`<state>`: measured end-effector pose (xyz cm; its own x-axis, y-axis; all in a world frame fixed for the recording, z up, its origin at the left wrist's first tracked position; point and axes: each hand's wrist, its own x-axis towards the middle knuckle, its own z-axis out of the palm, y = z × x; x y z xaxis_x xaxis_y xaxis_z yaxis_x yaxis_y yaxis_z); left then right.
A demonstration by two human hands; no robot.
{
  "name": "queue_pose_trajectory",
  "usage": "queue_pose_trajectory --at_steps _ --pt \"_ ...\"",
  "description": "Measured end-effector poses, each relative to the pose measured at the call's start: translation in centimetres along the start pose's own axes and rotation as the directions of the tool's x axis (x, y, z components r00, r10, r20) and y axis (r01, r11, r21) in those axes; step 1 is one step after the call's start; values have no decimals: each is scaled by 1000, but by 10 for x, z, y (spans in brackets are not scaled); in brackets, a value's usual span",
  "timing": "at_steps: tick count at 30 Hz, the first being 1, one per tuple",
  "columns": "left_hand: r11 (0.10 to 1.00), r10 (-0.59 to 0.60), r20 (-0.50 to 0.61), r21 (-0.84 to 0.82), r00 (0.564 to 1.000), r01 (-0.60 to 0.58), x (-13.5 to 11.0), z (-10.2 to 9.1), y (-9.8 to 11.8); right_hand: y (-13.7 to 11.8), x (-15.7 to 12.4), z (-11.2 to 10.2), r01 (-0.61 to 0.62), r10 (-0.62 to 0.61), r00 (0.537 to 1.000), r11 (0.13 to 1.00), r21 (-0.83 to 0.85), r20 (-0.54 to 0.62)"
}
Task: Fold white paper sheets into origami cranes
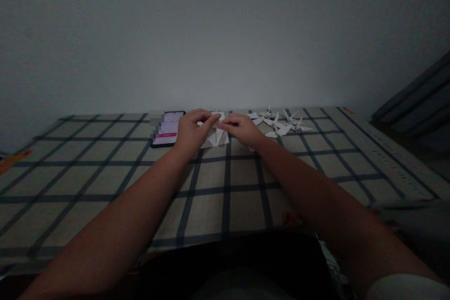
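A creased sheet of white paper (217,138), partly folded, lies between my hands near the far side of the table. My left hand (195,127) pinches its upper part between thumb and fingers. From the other side my right hand (242,128) closes thumb and forefinger on the paper, its tips almost meeting the left ones. Fingers cover part of the folds. Several folded paper cranes (277,126) rest together just beyond my right hand. A phone (168,130) with a lit screen lies close to my left hand.
A checked cloth (225,211) covers the table, which meets a plain pale wall (225,37) at the back. Dark striped fabric (418,86) rises at the right. The light is dim.
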<state>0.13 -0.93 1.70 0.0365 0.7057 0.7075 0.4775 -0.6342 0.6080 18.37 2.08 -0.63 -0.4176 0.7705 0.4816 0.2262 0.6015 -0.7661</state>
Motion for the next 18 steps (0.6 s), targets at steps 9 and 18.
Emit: queue_pose_trajectory --at_steps 9,18 --pt "983 -101 22 -150 995 103 1 2 -8 -6 -3 -1 -84 85 996 990 115 -3" --pt "596 -455 423 -510 784 621 5 10 -25 1 -1 -5 -213 263 958 920 330 -112"
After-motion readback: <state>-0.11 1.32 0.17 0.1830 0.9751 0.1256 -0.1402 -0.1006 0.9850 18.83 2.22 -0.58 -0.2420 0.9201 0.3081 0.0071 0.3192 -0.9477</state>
